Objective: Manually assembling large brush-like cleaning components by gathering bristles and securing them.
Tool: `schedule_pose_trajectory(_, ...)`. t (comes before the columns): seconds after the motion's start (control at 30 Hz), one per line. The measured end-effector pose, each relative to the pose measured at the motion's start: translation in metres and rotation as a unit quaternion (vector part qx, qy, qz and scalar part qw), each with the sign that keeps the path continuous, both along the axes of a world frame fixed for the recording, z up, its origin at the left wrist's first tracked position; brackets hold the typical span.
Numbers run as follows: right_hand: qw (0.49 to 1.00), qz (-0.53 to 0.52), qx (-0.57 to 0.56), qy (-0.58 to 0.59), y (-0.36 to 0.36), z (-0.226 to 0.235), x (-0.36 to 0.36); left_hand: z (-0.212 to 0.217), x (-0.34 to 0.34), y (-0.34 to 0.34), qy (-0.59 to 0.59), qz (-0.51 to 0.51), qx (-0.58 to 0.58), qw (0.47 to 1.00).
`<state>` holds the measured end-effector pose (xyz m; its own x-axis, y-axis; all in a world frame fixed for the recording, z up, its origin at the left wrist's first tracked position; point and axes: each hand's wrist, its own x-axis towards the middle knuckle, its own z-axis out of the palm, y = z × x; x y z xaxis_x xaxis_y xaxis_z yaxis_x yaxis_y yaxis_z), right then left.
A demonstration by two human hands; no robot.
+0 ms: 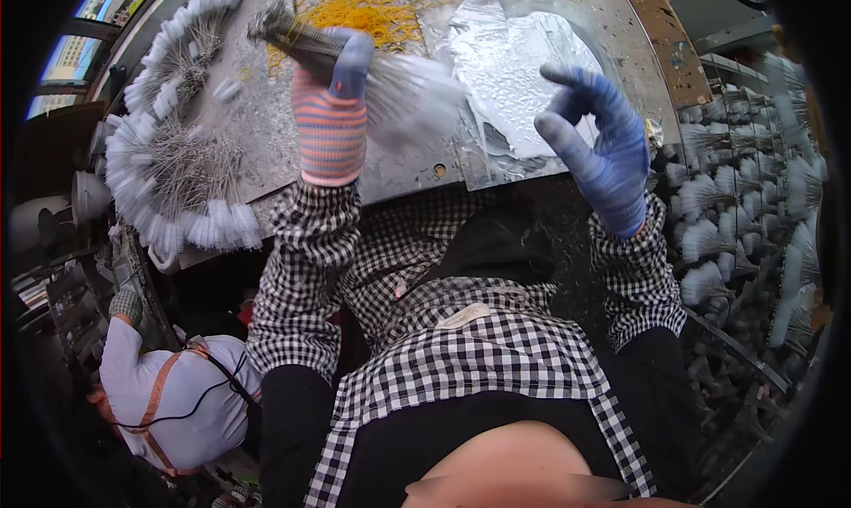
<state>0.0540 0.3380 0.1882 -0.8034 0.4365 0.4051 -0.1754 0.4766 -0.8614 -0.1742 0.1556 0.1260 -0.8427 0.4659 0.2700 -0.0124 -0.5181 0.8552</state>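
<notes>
My left hand (330, 122), in an orange-and-grey striped glove with a blue thumb, is wrapped round a bundle of small wire brushes (403, 96). Their twisted metal stems stick out to the upper left, and the white bristle ends point right, smeared by motion. Across the bench, my right hand (603, 140) in a blue glove hovers at the edge of a silvery, crinkled sheet (523, 74). Its thumb and forefinger are apart, and nothing shows between them. Yellow rubber bands (372, 16) lie heaped behind the left hand.
More wire brushes (168, 167) lie fanned along the bench's left side. The grey metal bench (412, 167) ends just before my body. At right stands a rack (745, 207) filled with brush bundles. Another person (182, 402) in a white top is at lower left.
</notes>
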Motion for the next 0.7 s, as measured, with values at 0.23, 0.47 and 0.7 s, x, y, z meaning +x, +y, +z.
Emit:
schedule_pose_trajectory(0.23, 0.974, 0.088, 0.21, -0.016, 0.076, 0.005, -0.074, 0.084, 0.015, 0.137, 0.242, -0.142, -0.034, 0.959)
schedule_pose_trajectory(0.47, 0.986, 0.084, 0.104, -0.102, 0.112, -0.05, -0.09, 0.077, 0.032, 0.186, 0.202, -0.285, -0.083, 0.934)
schedule_pose_trajectory(0.7, 0.988, 0.068, -0.045, -0.128, 0.096, -0.093, -0.102, 0.096, 0.009, 0.178, 0.536, -0.134, -0.113, 0.826)
